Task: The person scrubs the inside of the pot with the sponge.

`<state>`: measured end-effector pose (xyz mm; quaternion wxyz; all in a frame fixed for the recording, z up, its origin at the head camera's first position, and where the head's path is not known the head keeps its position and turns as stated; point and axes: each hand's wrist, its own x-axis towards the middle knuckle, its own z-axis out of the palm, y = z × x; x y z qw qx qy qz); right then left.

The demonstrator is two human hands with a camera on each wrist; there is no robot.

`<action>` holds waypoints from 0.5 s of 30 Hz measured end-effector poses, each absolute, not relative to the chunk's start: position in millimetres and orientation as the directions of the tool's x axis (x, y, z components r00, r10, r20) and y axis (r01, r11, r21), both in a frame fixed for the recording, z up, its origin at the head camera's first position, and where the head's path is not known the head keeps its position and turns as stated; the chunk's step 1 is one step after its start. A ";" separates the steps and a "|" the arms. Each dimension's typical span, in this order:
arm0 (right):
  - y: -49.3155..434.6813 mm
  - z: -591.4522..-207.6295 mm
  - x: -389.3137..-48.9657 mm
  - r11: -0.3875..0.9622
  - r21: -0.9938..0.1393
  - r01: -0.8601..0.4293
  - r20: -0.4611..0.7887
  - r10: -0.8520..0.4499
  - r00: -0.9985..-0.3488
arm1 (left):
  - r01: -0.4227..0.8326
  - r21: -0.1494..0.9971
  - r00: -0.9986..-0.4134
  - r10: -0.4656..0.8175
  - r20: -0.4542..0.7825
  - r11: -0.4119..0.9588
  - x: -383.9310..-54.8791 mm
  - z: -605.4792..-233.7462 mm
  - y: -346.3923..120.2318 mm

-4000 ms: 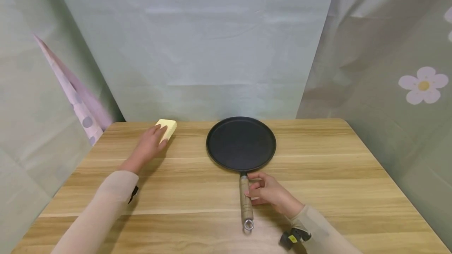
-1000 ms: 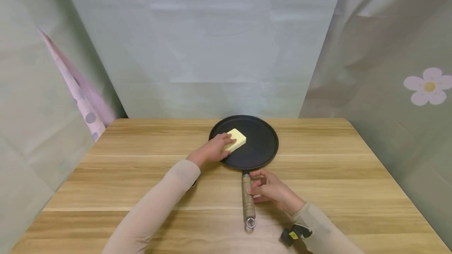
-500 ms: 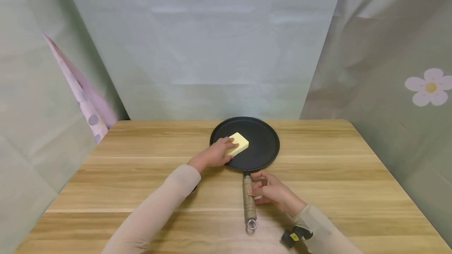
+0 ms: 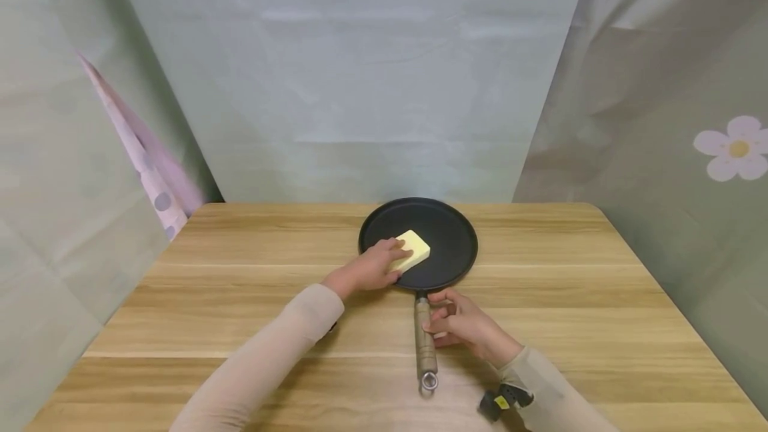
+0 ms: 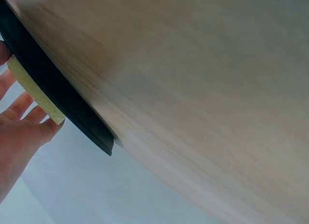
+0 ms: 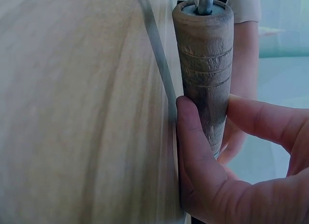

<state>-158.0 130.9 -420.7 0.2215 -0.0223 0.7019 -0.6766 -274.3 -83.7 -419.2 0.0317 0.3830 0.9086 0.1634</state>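
Observation:
A black flat round pan (image 4: 447,235) lies on the wooden table, its wooden handle (image 4: 425,345) pointing toward me. On the left part of its surface is a pale yellow sponge (image 4: 415,251), gripped by my left hand (image 4: 375,265). In the left wrist view the sponge (image 5: 36,91) sits flat against the pan (image 5: 58,84), with fingers and thumb at its edges. My right hand (image 4: 468,329) holds the handle from the right side. In the right wrist view thumb and fingers pinch the handle (image 6: 206,64) low, near the tabletop; some fingers are partly hidden.
The wooden table (image 4: 570,299) extends on both sides of the pan, its back edge close behind it. A pale hanging cloth (image 4: 360,85) stands behind the table, and more cloth hangs at both sides. A metal ring (image 4: 429,381) is at the handle's end.
Four seconds ago my left hand held the sponge at the table's back left; it is now on the pan. Lately it has slid slightly right and nearer. My right hand stays on the handle.

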 end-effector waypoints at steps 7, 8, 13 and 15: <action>129.6 -419.8 -157.0 0.097 -0.955 0.279 -0.295 -0.319 -0.901 | 0.673 0.326 -0.714 0.698 0.052 0.664 -267.0 -416.7 -79.9; 129.5 -420.0 -156.9 0.097 -0.955 0.279 -0.296 -0.318 -0.901 | 0.671 0.326 -0.716 0.697 0.048 0.666 -266.4 -416.9 -79.5; 130.1 -420.4 -156.9 0.091 -0.957 0.276 -0.290 -0.317 -0.903 | 0.664 0.318 -0.722 0.691 0.036 0.677 -264.3 -415.3 -76.7; 130.4 -420.3 -156.9 0.089 -0.958 0.274 -0.288 -0.316 -0.904 | 0.668 0.315 -0.719 0.694 0.037 0.674 -263.2 -413.5 -75.4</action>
